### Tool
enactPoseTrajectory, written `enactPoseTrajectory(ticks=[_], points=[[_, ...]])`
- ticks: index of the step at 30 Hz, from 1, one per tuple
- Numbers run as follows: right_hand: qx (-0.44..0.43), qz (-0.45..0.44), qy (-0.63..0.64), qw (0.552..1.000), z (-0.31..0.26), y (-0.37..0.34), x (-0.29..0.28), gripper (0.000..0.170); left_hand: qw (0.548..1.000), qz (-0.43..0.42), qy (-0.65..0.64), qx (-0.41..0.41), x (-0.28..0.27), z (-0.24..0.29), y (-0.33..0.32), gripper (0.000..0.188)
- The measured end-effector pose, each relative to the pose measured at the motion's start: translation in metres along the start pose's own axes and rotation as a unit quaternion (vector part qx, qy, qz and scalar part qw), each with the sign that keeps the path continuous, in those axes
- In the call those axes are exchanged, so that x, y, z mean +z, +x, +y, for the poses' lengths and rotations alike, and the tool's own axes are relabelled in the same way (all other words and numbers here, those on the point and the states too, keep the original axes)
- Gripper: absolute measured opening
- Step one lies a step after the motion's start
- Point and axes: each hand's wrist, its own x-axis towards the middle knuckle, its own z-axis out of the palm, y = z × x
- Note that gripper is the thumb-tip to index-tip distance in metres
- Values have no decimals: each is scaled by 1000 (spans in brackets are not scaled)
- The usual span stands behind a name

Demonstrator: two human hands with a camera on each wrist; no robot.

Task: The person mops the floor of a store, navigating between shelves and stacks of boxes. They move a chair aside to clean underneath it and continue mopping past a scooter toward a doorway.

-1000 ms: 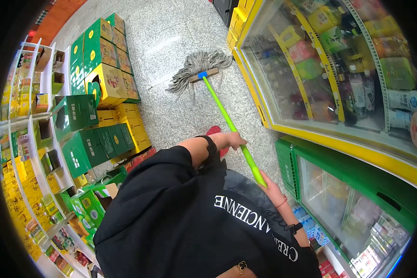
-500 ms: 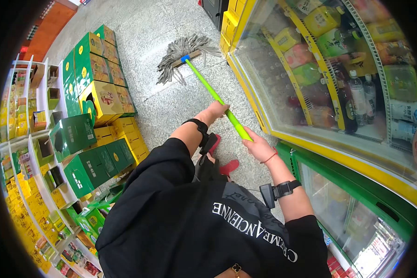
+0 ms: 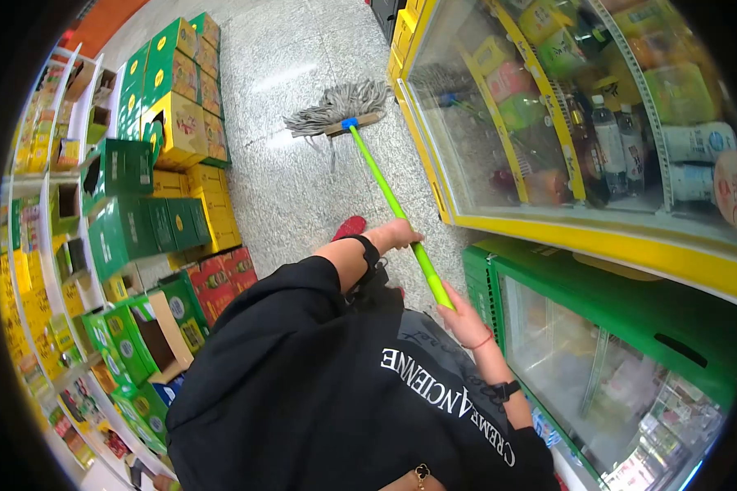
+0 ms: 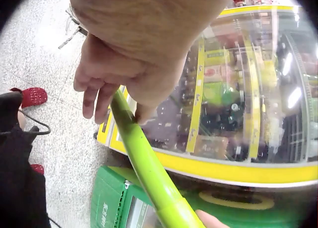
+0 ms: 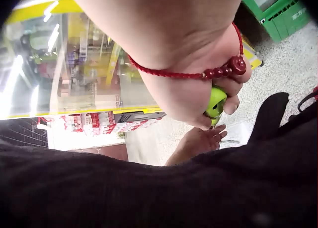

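In the head view a string mop stands on the speckled floor, its grey strands (image 3: 344, 105) spread out beside the glass-front cooler. A blue joint links the mop's head to its lime-green handle (image 3: 377, 173), which slants back toward the body. My left hand (image 3: 397, 233) grips the handle partway down. Nearer the body, my right hand (image 3: 464, 317) holds the handle's upper end. The left wrist view shows the left hand (image 4: 126, 71) wrapped over the green pole, fingers on its far side. In the right wrist view, the right hand (image 5: 198, 84), with a red bracelet, closes round the handle's end.
A yellow-framed drinks cooler (image 3: 573, 250) stands at the right, with a green chest freezer (image 3: 598, 303) nearer. Stacked green cartons (image 3: 113, 176) and a yellow box (image 3: 180, 135) line the left, beside shelves of packets (image 3: 37, 282). A red shoe (image 3: 350, 227) is on the floor.
Half a second ago the mop and both hands reached farther forward; now they are drawn back nearer the body. The camera view has shifted a little. Both hands keep hold of the handle.
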Motion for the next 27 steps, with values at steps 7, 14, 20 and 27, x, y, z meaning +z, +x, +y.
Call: enactPoseTrajectory(ticks=[7, 14, 20, 27], points=[[-156, 50, -20, 986, 157, -103, -8, 57, 990, -115, 78, 6, 141, 35, -43, 51], [-138, 48, 13, 989, 198, -160, -2, 54, 977, -184, 104, 4, 193, 52, -81, 56], [-158, 82, -53, 983, 195, -118, 0, 55, 986, -137, 93, 3, 170, 38, -59, 51], [-92, 77, -10, 993, 88, -11, 3, 53, 986, 149, -68, 25, 99, 11, -21, 45]])
